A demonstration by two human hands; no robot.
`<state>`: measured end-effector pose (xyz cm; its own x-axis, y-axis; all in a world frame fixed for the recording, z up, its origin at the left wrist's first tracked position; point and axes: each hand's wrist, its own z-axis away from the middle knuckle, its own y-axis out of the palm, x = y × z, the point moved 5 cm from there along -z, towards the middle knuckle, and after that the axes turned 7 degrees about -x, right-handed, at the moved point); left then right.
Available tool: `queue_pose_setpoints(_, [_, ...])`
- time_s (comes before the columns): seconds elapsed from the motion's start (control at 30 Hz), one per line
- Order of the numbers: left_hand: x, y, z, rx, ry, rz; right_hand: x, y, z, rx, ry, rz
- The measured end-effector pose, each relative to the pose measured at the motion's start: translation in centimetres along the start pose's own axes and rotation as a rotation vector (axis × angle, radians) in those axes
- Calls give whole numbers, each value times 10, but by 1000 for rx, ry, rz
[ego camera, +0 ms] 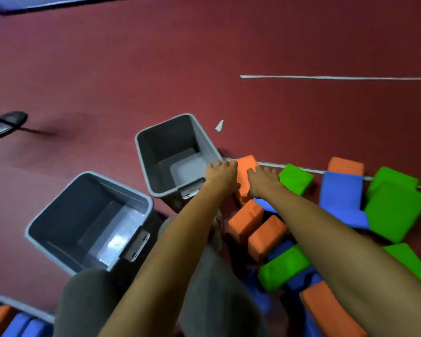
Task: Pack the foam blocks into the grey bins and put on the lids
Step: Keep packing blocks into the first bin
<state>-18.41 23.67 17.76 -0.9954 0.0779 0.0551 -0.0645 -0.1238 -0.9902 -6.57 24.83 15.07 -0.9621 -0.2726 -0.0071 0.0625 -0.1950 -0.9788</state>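
The orange block (246,175) stands on the floor (277,45) at the far end of the pile, just right of the far bin (144,152); its long axis runs away from the person. The left hand (220,175) lies on its left side and the right hand (261,182) on its right side, fingers spread, so the grip is a two-hand clamp that looks not fully closed yet. The bin, which looks empty, lies to the left, nearer the left hand; I judge the block must travel left and over the rim.

The hands (241,178) are covering much of an orange block (244,166); the bottom edge is cutting off a third bin (17,306) (partly filled).
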Motion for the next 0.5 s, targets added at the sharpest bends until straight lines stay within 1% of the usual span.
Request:
queue_pose_setpoints(0.17, [-32, 63, -20, 140, 33, 45, -35, 66, -13, 113, 109, -62])
queue_pose_setpoints(0.3, [-55, 112, -22, 235, 71, 54, -46, 119, -21, 180, 143, -88])
queue_pose_setpoints(0.5, [-70, 175, -23, 332, 9, 101, -53, 177, -39, 197, 145, 6])
